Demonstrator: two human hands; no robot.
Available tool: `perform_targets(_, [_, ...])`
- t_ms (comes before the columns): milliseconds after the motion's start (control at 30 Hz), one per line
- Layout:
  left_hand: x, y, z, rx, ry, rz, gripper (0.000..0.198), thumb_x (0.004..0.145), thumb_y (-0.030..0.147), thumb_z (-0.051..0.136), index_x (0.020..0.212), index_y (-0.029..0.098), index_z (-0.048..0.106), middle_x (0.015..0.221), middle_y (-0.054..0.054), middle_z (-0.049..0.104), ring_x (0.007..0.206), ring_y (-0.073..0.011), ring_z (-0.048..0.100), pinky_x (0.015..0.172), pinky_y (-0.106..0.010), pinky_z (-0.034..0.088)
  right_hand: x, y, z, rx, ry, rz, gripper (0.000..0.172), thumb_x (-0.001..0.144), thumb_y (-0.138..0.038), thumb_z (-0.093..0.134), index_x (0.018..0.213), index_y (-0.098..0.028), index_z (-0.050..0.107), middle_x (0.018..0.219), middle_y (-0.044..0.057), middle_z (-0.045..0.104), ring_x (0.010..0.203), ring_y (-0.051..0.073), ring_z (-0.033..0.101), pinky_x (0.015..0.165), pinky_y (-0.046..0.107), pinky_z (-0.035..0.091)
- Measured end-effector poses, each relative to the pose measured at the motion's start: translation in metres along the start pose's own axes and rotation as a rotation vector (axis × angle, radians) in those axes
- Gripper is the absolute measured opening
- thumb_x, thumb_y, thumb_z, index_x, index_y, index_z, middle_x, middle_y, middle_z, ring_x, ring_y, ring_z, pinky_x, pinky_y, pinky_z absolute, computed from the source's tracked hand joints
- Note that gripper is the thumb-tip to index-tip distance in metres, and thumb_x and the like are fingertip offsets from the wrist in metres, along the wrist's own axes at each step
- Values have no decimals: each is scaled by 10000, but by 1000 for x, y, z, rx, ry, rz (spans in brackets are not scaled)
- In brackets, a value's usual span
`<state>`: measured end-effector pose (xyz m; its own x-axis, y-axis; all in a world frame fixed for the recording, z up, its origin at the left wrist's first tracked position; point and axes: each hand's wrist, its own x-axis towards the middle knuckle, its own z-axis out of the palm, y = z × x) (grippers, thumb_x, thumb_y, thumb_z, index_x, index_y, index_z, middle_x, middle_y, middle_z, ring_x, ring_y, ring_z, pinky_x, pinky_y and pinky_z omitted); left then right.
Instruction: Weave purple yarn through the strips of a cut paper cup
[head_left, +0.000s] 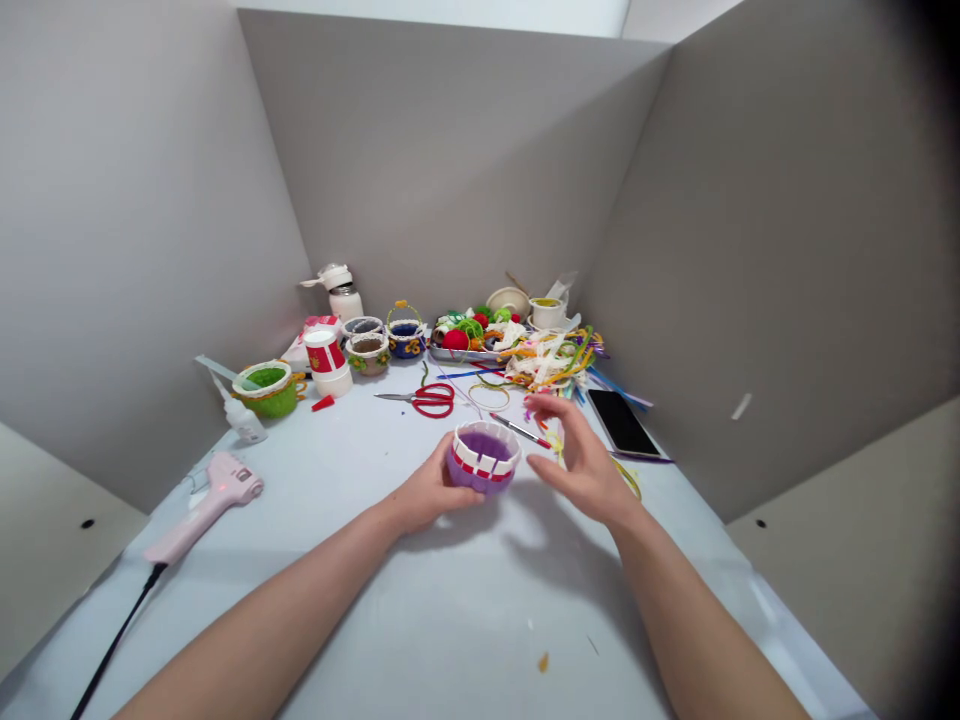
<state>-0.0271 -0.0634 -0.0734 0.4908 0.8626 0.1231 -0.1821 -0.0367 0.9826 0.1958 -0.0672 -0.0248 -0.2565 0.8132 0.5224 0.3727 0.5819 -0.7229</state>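
My left hand point(431, 487) is closed around the left side of a small purple cup point(480, 482). White tabs stand around the cup's rim, with a red band beneath them, and its inside is purple. To the right of the cup, my right hand point(581, 462) is raised with thumb and fingers apart and nothing between them. A red-and-clear pen point(520, 430) lies just behind the cup. Red-handled scissors point(429, 400) rest on the table farther back to the left.
A pink glue gun point(206, 508) with a black cord lies at left, near a white glue bottle point(244, 420) and a green basket point(274, 392). Small decorated baskets point(367, 353), a tray of yarn point(465, 350) and tangled strips point(555, 360) line the back. A phone point(622, 422) lies right.
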Motion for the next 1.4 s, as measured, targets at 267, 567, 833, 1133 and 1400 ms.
perform_targets(267, [0, -5, 7, 368, 142, 132, 845, 612, 200, 748, 1332, 220, 307, 1331, -101, 456, 1210, -257, 468, 1043, -386, 361, 8, 15, 9, 89, -14, 361, 302, 778, -375, 612, 998, -168, 587, 916, 65, 640, 819, 182, 598, 709, 314, 495])
perform_targets(567, [-5, -7, 6, 375, 25, 123, 955, 575, 351, 802, 1364, 222, 279, 1403, -134, 357, 1290, -293, 374, 1063, -412, 341, 6, 9, 16, -73, -52, 388, 180, 769, -335, 572, 735, -164, 617, 669, 17, 626, 614, 141, 545, 570, 250, 423])
perform_targets(833, [27, 48, 8, 571, 106, -76, 533, 727, 476, 635, 1148, 178, 500, 1125, -94, 592, 1053, -207, 561, 885, -331, 464, 4, -4, 14, -254, -44, 337, 105, 751, -257, 556, 690, -186, 604, 638, -3, 632, 582, 136, 546, 555, 244, 406])
perform_targets(1133, [57, 68, 13, 1252, -48, -71, 294, 676, 102, 507, 926, 214, 613, 869, -4, 680, 769, -145, 599, 605, -225, 401, 8, 25, 9, 50, -11, 360, 204, 854, -302, 472, 893, -186, 635, 868, 37, 666, 796, 168, 614, 725, 285, 492])
perform_targets(1400, [52, 66, 19, 1327, -39, -8, 191, 707, 151, 490, 805, 201, 645, 813, -20, 685, 745, -157, 591, 601, -236, 384, 5, 39, 15, -49, -267, 124, 322, 852, -233, 530, 1155, -264, 635, 1126, 45, 653, 1057, 213, 572, 937, 370, 428])
